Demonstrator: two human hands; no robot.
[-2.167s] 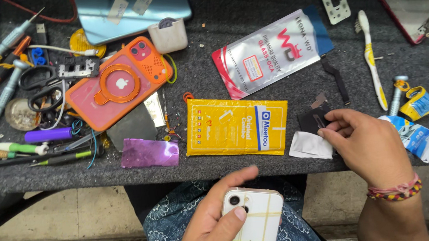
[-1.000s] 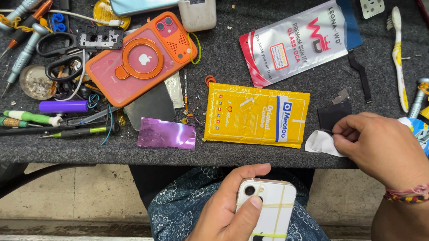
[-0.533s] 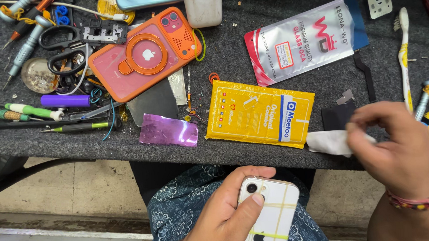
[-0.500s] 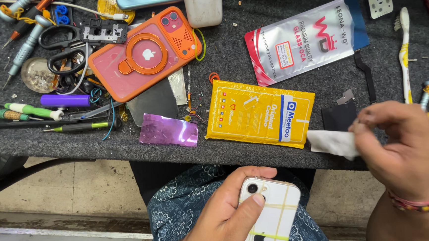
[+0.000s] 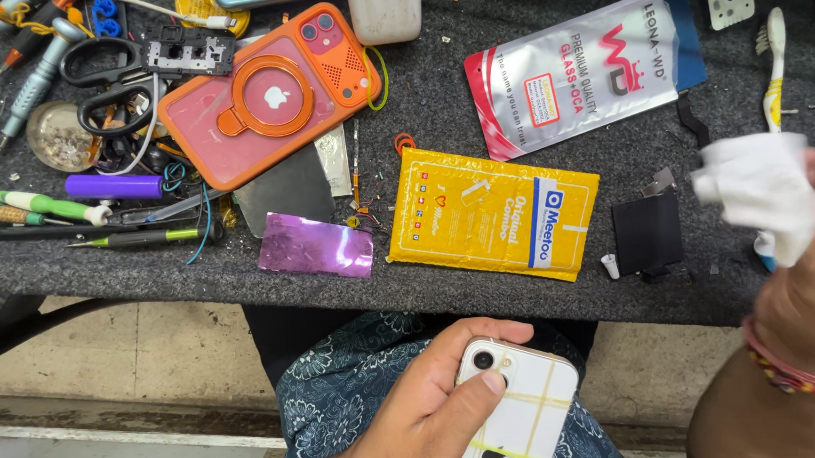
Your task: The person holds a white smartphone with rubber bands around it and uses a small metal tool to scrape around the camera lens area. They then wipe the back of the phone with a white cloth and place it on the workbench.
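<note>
Head view looks down over a dark grey felt-covered bench (image 5: 487, 295) and the person's lap in blue patterned cloth (image 5: 342, 384). The left hand (image 5: 419, 412) is closed around a white smartphone with thin yellow lines across its back (image 5: 523, 420), the thumb lying over the edge beside the camera lenses; the phone sits low over the lap, below the bench edge and well apart from the clutter above. The right hand (image 5: 808, 299), wearing a beaded bracelet at the wrist, pinches a crumpled white wipe (image 5: 754, 194) between the fingertips and holds it raised above the right end of the bench, clear of the surface.

Just left of the wipe lie a small black square part (image 5: 646, 233) and a flat yellow padded packet (image 5: 491, 210). Farther up are a silver and red foil pouch (image 5: 572, 73), an orange ring-backed phone case (image 5: 267, 96), a purple foil sheet (image 5: 314, 246), black-handled scissors (image 5: 102, 83) and a white and yellow toothbrush (image 5: 772, 56).

By the look of it, the work stands at the point where the wipe is in hand but is well apart from the phone. Bringing the two together would call for the right hand to come down and inward past the bench edge, with the left keeping the phone's back turned up and steady
</note>
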